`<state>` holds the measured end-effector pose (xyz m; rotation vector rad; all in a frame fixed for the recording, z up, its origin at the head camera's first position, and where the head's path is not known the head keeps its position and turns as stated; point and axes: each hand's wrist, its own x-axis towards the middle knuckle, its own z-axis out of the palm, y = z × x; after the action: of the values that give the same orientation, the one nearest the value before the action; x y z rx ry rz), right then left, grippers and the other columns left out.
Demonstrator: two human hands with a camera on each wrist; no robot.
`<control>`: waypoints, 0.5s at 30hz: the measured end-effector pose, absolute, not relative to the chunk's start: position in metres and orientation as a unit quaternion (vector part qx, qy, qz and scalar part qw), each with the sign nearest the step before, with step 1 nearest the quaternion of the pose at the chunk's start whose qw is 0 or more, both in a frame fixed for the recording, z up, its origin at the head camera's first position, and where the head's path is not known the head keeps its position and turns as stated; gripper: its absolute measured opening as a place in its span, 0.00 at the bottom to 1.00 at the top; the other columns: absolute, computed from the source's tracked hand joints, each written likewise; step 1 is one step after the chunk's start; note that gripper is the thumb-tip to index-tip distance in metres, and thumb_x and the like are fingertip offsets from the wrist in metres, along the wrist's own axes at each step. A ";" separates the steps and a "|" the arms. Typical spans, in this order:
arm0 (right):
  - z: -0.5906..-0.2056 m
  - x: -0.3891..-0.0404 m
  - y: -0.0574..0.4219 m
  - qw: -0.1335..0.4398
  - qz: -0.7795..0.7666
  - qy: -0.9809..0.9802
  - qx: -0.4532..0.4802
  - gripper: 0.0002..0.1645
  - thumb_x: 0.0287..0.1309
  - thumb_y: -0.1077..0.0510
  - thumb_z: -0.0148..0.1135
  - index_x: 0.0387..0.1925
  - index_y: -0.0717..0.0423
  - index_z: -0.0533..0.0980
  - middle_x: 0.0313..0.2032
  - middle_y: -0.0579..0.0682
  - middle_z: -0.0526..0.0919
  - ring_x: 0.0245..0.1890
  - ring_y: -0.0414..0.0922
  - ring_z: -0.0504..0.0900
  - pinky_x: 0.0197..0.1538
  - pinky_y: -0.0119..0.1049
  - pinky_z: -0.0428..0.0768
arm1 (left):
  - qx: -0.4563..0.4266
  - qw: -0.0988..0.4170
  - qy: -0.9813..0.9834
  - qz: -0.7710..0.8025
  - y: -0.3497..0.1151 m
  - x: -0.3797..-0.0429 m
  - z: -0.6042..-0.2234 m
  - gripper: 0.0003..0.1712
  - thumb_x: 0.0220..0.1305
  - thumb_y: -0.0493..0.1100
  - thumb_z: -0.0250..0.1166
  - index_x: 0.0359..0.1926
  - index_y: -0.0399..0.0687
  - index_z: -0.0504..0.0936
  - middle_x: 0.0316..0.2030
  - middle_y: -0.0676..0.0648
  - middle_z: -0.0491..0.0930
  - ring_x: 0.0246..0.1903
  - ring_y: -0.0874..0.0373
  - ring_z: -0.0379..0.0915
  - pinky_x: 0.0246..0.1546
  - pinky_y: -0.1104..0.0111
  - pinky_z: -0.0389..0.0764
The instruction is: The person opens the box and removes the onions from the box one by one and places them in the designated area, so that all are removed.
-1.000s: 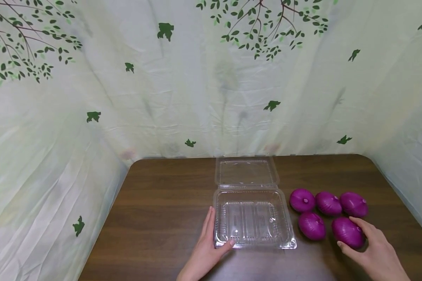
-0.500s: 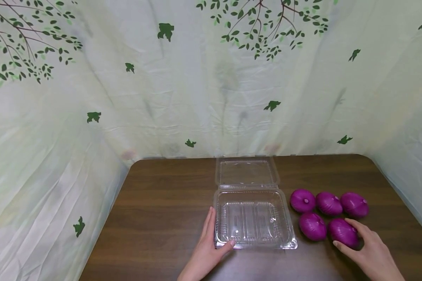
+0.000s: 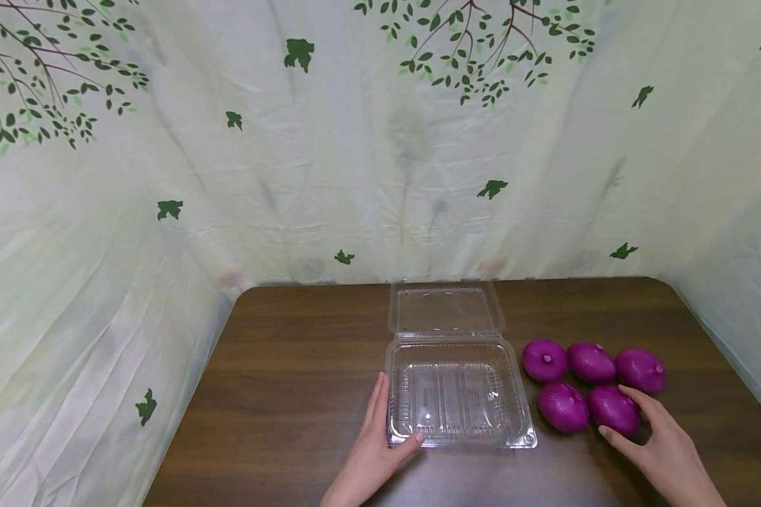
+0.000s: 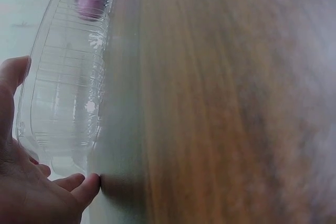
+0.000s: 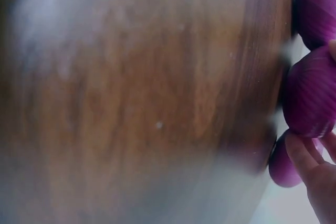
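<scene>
In the head view, a clear plastic clamshell container (image 3: 456, 394) lies unfolded on the table, its lid (image 3: 445, 310) laid back toward the far edge. My left hand (image 3: 373, 451) holds its near left corner, thumb over the front rim and fingers along the left wall. The left wrist view shows the container (image 4: 65, 77) side-on, gripped by the left hand (image 4: 31, 192). At the right, my right hand (image 3: 669, 443) grips a red onion (image 3: 611, 410), the front right one of the group. That onion (image 5: 310, 93) sits between thumb and fingers in the right wrist view.
Another red onion (image 3: 563, 407) is just left of the gripped one. Behind them, a row holds a left onion (image 3: 545, 360), a middle onion (image 3: 591, 362) and a right onion (image 3: 640, 370). A leaf-printed cloth (image 3: 380, 176) hangs around the wooden table (image 3: 279, 394).
My right hand has slid its onion to the left and slightly back, up beside the front left onion. The left hand and the container have stayed in place.
</scene>
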<state>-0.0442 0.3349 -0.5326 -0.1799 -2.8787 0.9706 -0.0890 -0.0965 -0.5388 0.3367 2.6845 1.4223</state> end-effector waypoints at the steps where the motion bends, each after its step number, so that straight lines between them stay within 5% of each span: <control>1: -0.533 -0.044 0.335 0.050 0.320 -0.944 -0.060 0.48 0.56 0.43 0.71 0.68 0.62 0.61 0.61 0.70 0.65 0.56 0.69 0.67 0.45 0.66 0.70 | 0.110 0.043 0.877 0.465 -0.096 -0.089 -0.539 0.62 0.56 0.59 0.72 0.79 0.59 0.39 0.78 0.50 0.39 0.73 0.50 0.42 0.67 0.47 0.55; 15: -0.533 -0.046 0.333 0.053 0.334 -0.939 -0.067 0.49 0.56 0.43 0.71 0.69 0.63 0.60 0.62 0.72 0.65 0.56 0.71 0.67 0.46 0.67 0.69 | 0.110 0.045 0.877 0.466 -0.096 -0.089 -0.538 0.63 0.56 0.59 0.72 0.79 0.59 0.38 0.78 0.50 0.38 0.73 0.50 0.41 0.67 0.47 0.55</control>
<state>-0.0460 0.3327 -0.5328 -0.2031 -2.8546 1.0152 -0.0888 -0.0964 -0.5379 0.3354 2.6792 1.4238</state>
